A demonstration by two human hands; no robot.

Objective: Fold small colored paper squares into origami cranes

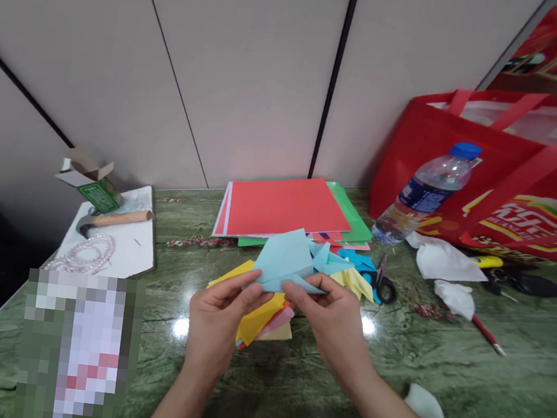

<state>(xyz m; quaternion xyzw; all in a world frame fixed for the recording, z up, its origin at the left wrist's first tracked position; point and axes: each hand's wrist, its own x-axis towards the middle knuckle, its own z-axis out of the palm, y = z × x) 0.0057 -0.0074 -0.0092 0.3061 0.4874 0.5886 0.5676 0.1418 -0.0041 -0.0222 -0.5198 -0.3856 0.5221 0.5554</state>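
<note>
Both hands hold one light blue sheet of paper (283, 258), partly folded, above the green marble table (439, 388). My left hand (218, 319) pinches its lower left edge with closed fingers. My right hand (333, 319) pinches the lower right edge, thumb on top. Under the hands lies a small pile of coloured squares (263, 318), yellow, pink and tan. Folded blue and yellow paper pieces (346, 270) lie just behind the right hand.
A stack of red and green sheets (283, 206) lies at the wall. Scissors (383, 285), a water bottle (424, 192), crumpled tissues (441, 261), a red-handled brush (486, 330) and a red bag (513, 175) are to the right. A hammer (111, 219), beads (85, 251) and a small box (90, 184) are at left.
</note>
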